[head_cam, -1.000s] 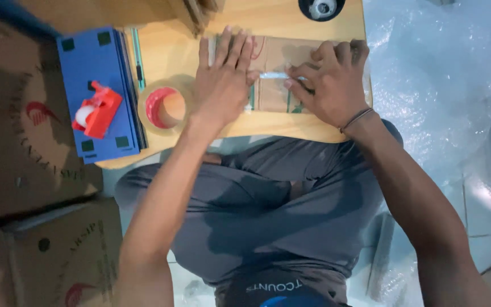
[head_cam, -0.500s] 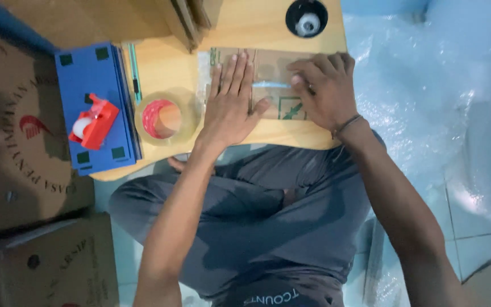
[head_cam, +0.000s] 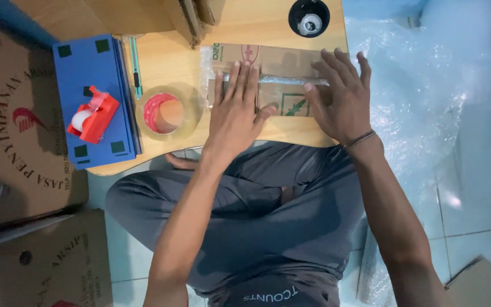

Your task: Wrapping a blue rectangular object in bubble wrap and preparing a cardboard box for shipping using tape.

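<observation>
A flat brown cardboard packet wrapped in clear plastic lies on a low wooden table. My left hand rests flat on its left half, fingers spread and pointing away from me. My right hand lies flat on its right half, fingers over a shiny tape strip that runs across the packet. Neither hand grips anything.
A roll of clear tape with a red core sits left of my left hand. Further left lies a blue board with a red tape dispenser. A black round object stands at the table's far edge. Cardboard boxes left, bubble wrap right.
Both hands have stayed flat on the packet, sliding slightly along it. The camera view has shifted, so the table sits a little differently in the frame.
</observation>
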